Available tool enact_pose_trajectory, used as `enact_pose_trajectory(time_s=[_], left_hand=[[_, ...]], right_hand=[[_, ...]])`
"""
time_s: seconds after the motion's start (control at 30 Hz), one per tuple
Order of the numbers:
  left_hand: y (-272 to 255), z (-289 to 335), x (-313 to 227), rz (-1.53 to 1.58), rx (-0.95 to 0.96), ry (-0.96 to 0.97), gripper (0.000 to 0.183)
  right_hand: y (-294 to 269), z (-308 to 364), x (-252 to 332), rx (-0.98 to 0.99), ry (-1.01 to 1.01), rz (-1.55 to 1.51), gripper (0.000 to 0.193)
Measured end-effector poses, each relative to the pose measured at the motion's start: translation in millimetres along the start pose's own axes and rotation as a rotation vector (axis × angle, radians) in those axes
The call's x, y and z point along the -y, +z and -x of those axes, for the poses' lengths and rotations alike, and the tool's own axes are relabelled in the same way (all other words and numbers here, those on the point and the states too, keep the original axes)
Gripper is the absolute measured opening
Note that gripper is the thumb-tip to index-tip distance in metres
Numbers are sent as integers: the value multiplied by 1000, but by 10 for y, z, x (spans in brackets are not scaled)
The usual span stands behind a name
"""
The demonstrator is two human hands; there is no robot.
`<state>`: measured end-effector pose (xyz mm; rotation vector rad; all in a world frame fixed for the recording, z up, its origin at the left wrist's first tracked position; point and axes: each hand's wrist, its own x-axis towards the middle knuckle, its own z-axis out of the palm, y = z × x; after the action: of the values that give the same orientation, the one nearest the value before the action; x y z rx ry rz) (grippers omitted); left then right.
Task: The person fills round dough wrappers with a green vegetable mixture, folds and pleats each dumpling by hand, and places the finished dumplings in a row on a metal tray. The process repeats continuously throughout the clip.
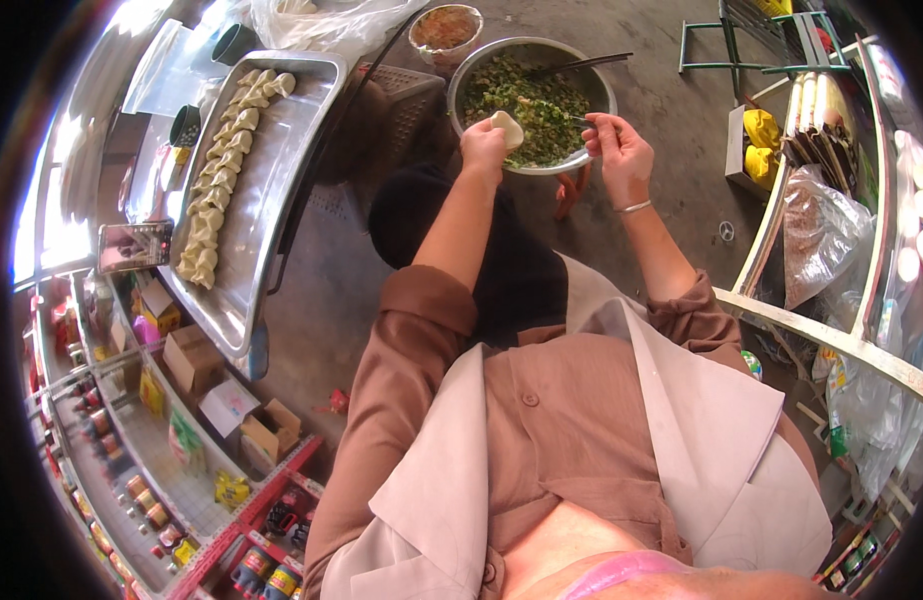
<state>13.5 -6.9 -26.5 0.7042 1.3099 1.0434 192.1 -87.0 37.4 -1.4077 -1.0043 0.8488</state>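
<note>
My left hand [483, 148] is closed on a round, pale dumpling wrapper [508, 131], held up at the near-left rim of a large metal bowl. Chopped green filling [526, 100] lies in this bowl [606, 90], and dark chopsticks or a similar long utensil [596, 61] lean across its far right edge. At the bowl's right rim, my right hand [621, 150] pinches a thin metal utensil [581, 122]; its tip is too small to make out. To the left, a metal tray [266, 215] bears a row of folded dumplings [221, 170].
A tub of reddish food [446, 28] stands beyond the bowl. A phone [135, 247] is propped at the tray's left edge. Shelves of jars and packets [146, 420] fill the lower left. On the right stand a white-edged rack [831, 350] with bagged goods and a folding chair [761, 45].
</note>
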Motion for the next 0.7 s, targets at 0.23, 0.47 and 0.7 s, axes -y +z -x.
enact_pose_trajectory(time_s=[0.23, 0.47, 0.7], left_hand=[[57, 111, -87, 154, 256, -34, 28], [46, -6, 22, -38, 124, 101, 12], [91, 47, -51, -118, -8, 92, 12]], right_hand=[[120, 86, 160, 80, -515, 486, 15], [196, 146, 221, 172, -663, 574, 13], [194, 125, 156, 54, -428, 416, 16]])
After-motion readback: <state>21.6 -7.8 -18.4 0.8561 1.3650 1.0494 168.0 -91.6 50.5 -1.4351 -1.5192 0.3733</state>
